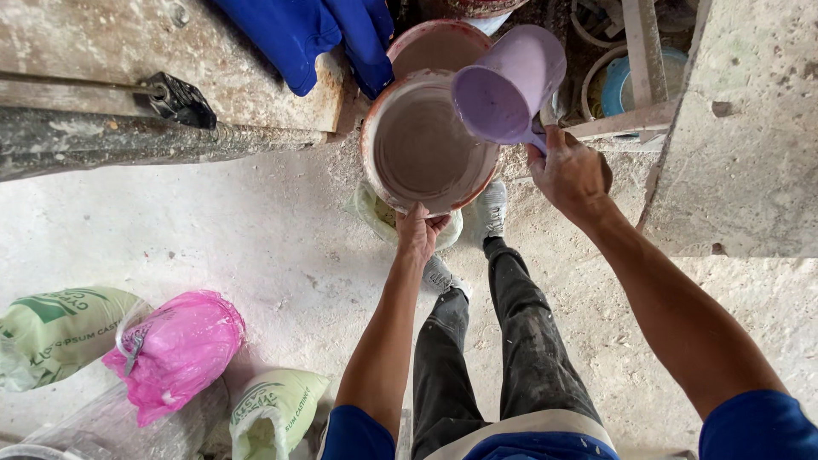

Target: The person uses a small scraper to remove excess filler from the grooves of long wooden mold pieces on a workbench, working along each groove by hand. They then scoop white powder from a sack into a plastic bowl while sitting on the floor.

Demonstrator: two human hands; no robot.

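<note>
Dusty concrete floor (281, 255) fills the head view, caked with pale powder, with a rough plaster-crusted bench (128, 51) along the upper left and a concrete block (741, 128) at the right.

Head view, hands: the left hand (417, 234) is clenched on the near rim of a round bucket (426, 140) – thumb over the edge, fingers beneath. The bucket stands tilted toward the camera, its inside coated in grey-brown slurry, its rim reddish. The right hand (569, 175) is closed around the handle of a lilac plastic scoop (509, 85), held over the bucket's right rim with its mouth turned toward the bucket's interior. The scoop's inner wall shows a lilac-grey film.

Head view, surroundings: a second bucket (434, 43) sits just behind the first. A blue cloth (315, 34) hangs off the bench edge, touching that second bucket. The person's dark, spattered trousers (503, 341) run down the centre. At lower left lie a pink plastic bag (175, 349) and two green-and-white sacks (60, 332) – one beside the pink bag, the other nearer the person's left arm.
</note>
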